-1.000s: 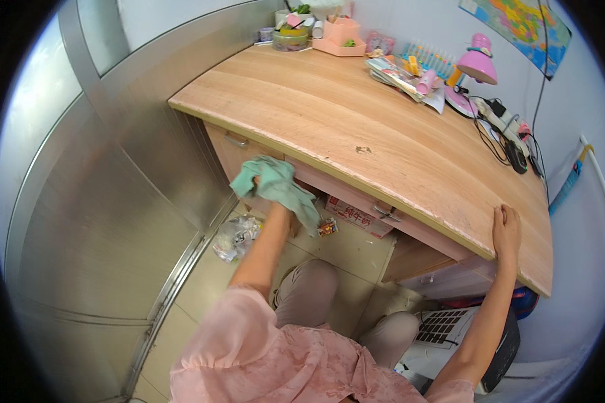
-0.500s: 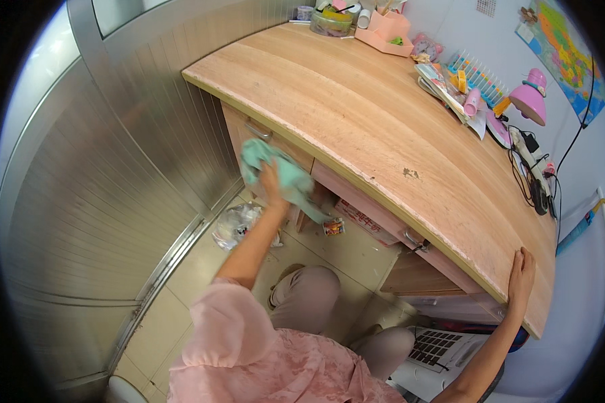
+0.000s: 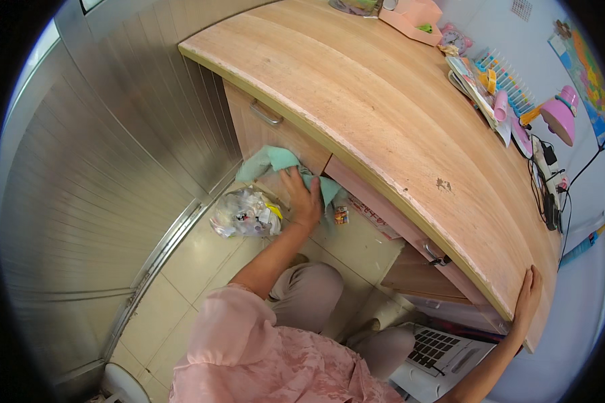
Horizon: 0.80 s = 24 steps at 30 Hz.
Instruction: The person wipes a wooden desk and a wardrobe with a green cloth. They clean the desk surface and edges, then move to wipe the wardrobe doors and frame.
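A mint-green cloth (image 3: 282,159) lies bunched against the lower front of the wooden desk (image 3: 356,101), below the left drawer's metal handle (image 3: 267,113). My left hand (image 3: 304,199) is on the cloth, its fingers pressing it to the wood; the cloth spreads to both sides of the hand. At the desk's right end, my right hand (image 3: 528,295) rests over the edge of the top, with its fingers stretched out and nothing held in them.
A clear plastic bag of rubbish (image 3: 246,213) sits on the tiled floor near the metal wall (image 3: 114,168). A small packet (image 3: 341,215) lies under the desk. Papers, a pink lamp (image 3: 560,118) and a power strip (image 3: 548,185) line the desk's back. A white keyboard-like device (image 3: 444,349) stands beside my knee.
My left hand and the cloth have moved down the desk front, off the drawer near its handle. The view has shifted slightly. My right hand stays on the desk edge.
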Available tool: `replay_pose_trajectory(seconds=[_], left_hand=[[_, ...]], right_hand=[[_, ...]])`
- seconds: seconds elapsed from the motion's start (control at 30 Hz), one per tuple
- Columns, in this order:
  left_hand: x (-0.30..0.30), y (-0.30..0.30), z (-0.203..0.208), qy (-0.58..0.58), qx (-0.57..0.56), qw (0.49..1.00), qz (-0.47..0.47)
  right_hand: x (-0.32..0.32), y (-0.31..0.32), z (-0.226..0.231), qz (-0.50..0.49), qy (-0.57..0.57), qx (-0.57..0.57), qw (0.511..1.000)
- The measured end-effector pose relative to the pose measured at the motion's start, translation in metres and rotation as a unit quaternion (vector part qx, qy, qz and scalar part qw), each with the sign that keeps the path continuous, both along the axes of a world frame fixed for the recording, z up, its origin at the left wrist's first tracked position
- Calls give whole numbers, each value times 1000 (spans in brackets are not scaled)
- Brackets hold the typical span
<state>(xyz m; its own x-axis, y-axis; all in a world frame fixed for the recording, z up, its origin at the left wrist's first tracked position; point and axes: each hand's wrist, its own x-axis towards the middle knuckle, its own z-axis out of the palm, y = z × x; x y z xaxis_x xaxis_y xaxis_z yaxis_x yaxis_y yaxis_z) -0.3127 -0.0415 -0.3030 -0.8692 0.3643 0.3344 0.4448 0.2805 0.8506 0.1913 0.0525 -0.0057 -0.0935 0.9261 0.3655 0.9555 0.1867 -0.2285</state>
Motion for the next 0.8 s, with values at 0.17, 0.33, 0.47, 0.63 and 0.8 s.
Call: replay_pose_trajectory(seconds=[0.17, 0.33, 0.47, 0.63, 0.8], left_hand=[[-92, 13, -57, -4, 131, 988, 77], [-170, -12, -206, -426, 382, 820, 2], [-38, 33, -202, -598, 445, 666, 31], [-13, 29, -215, -530, 465, 706, 66], [-27, 7, -100, -585, 462, 653, 134]], right_hand=[[21, 5, -5, 1, -16, -5, 1000], [2, 13, 1, 24, 5, -7, 1000], [4, -9, 3, -27, -7, -17, 999], [2, 1, 1, 0, -2, -11, 1000], [-4, -4, 2, -7, -5, -10, 1000]])
